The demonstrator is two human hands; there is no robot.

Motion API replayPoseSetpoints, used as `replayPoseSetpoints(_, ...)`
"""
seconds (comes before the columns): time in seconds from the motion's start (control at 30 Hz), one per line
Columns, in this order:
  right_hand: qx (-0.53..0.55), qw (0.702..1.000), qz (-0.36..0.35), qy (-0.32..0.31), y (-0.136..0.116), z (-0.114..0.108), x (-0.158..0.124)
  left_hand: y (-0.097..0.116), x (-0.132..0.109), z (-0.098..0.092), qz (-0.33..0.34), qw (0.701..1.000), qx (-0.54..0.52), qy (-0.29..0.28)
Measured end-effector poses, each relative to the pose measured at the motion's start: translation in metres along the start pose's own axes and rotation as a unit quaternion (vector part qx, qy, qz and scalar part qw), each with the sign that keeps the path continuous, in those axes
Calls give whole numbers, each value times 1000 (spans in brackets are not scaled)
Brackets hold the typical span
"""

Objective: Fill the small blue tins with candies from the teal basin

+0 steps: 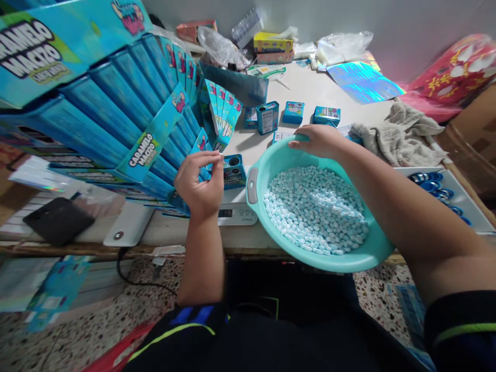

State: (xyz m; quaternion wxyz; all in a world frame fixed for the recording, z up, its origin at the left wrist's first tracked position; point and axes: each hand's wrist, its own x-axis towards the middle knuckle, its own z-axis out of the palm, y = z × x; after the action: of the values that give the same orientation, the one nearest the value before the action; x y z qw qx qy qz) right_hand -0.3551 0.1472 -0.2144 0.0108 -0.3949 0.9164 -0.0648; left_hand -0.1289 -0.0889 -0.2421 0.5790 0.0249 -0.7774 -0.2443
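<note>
My left hand (201,181) is closed in a pinch, with a small pale candy at the thumb and fingertip. Just beside and below those fingertips, an open blue tin (234,173) stands on a white kitchen scale (244,217). A turquoise plastic bowl (310,259) holds a heap of pale blue and white candies (313,217). My right hand (320,140) is closed over the bowl's far rim, and the bowl overhangs the table's near edge. Beyond it stand more blue tins, one upright tin (267,118) and one lying tin (293,112) among them.
Stacked blue display boxes (116,103) rise high at the left. A grey cloth (401,134) and a white tray (468,201) with blue lids lie at the right. Plastic bags (343,47) and a shiny sheet (364,82) are at the back. A black cable (143,283) hangs in front.
</note>
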Motion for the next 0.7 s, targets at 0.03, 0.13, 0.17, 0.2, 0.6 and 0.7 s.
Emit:
replayPoseSetpoints(0.03,0,1000,-1,1,0,0,0,0,0,0,-3,1000,8,-1)
replayPoseSetpoints(0.13,3,1000,-1,1,1,1,0,-1,-1,0,-10,1000,19,-7)
replayPoseSetpoints(0.17,4,1000,0,0,1,1,0,-2,-1,0,-9,1000,12,-9)
replayPoseSetpoints(0.2,5,1000,1,-1,1,1,0,-2,-1,0,-6,1000,4,-12)
replayPoseSetpoints(0.6,12,1000,-3,-2,3,1,1,6,3,0,34,999,-5,-37)
replayPoseSetpoints(0.7,13,1000,0,1,2,1,1,5,3,0,32,999,4,-39)
